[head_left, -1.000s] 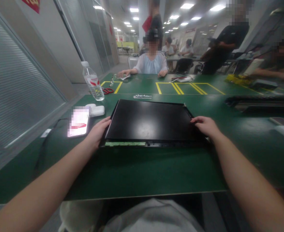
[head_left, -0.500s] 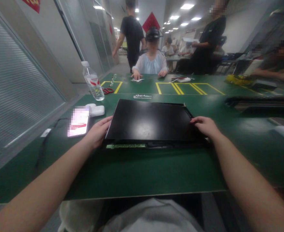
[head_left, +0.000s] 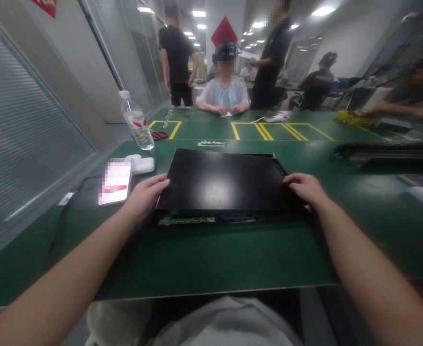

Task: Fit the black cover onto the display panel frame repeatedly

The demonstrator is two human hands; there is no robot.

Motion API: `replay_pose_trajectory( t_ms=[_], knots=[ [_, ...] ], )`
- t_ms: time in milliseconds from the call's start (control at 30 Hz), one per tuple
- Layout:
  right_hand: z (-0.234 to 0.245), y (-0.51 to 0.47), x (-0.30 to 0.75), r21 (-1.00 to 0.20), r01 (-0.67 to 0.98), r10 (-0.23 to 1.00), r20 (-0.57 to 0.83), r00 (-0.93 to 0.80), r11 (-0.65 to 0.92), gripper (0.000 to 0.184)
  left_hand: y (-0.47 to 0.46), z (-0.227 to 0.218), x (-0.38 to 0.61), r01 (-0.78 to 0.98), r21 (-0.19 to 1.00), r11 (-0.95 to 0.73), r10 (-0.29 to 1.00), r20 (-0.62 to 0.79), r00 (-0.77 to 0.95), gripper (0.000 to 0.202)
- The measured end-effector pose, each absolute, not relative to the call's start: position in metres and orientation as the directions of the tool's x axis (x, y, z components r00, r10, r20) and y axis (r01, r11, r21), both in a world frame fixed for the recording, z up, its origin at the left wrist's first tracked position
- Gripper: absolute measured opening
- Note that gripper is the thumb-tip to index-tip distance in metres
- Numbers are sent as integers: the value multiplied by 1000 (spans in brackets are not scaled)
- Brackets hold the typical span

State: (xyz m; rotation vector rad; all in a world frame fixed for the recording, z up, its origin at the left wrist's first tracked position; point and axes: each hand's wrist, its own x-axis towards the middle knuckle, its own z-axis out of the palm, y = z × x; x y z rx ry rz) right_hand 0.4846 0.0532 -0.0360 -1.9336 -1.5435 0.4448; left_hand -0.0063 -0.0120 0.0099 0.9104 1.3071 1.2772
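A flat black panel lies on the green table in front of me, its near edge raised a little over a dark frame with a green circuit strip. My left hand grips the panel's left edge, thumb on top. At the right edge my right hand holds the panel with curled fingers.
A lit phone, a white case, a water bottle and red scissors sit at the left. A row of small white parts lies beyond the panel. Another dark panel lies right. A person sits opposite; others stand behind.
The panel's near edge has lifted slightly and slid back, showing more of the circuit strip. Both hands stay on its edges. People in the background have walked left.
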Motion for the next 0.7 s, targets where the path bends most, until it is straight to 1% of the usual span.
replay_pose_trajectory(
  t_ms=[133,233,400,533,633,700],
  knots=[
    [-35,52,483,-654,746,959,111,260,-127,28,-17,13,-5,-137,984,111,986,-126,-105,37],
    [-36,52,483,-664,737,960,105,258,-126,28,-17,15,-4,-110,991,72,989,-85,-120,39],
    [-40,56,484,-768,638,956,155,250,-43,31,-16,12,-7,-93,996,13,992,-25,-127,46],
    [-42,59,485,-828,560,947,169,272,-13,36,-15,7,-9,-73,994,-85,992,78,-104,54],
    [-41,59,485,-830,556,925,168,341,-54,40,-14,4,-11,-38,989,-144,987,141,-76,63],
    [-38,57,484,-824,558,909,150,388,-103,37,-14,4,-12,-16,983,-182,981,180,-66,65]
  ],
)
